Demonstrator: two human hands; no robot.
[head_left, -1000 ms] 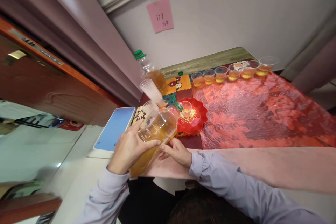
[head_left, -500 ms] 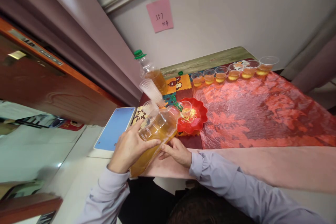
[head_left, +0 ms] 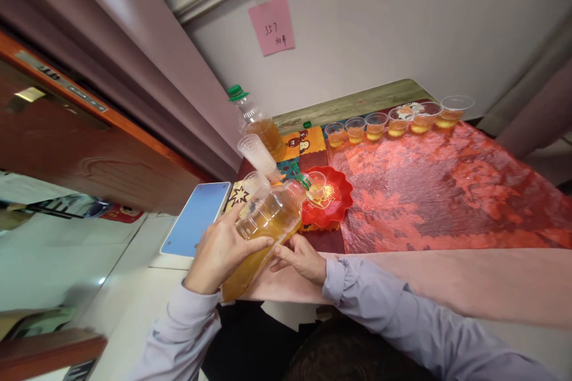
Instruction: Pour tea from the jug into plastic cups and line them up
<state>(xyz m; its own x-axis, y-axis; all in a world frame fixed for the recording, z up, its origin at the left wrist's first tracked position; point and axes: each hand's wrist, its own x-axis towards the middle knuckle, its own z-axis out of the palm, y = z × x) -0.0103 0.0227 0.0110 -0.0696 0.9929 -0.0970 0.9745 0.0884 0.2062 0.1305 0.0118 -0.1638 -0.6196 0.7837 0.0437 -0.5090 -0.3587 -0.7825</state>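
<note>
A clear bottle [head_left: 272, 214] of amber liquid lies aslant over the near left part of the tabletop [head_left: 424, 202], base toward the person and neck pointing far and right. The left hand [head_left: 218, 253] grasps it around the left side, thumb laid across the upper face, the other fingers partly hidden behind. The right hand [head_left: 306, 259] grips it from the near right, its fingers bent against the lower side, thumb close to the left one; how far they reach beneath is hidden. The neck, with a green ring [head_left: 301, 176], is well beyond the fingers, just beside a clear cup [head_left: 318, 181] in a red scalloped dish [head_left: 342, 199]. Farther left stand a stack of cups [head_left: 259, 155], tilted, and a capped bottle [head_left: 263, 134]. Six cups [head_left: 376, 127] holding amber liquid line the far edge on the right.
</note>
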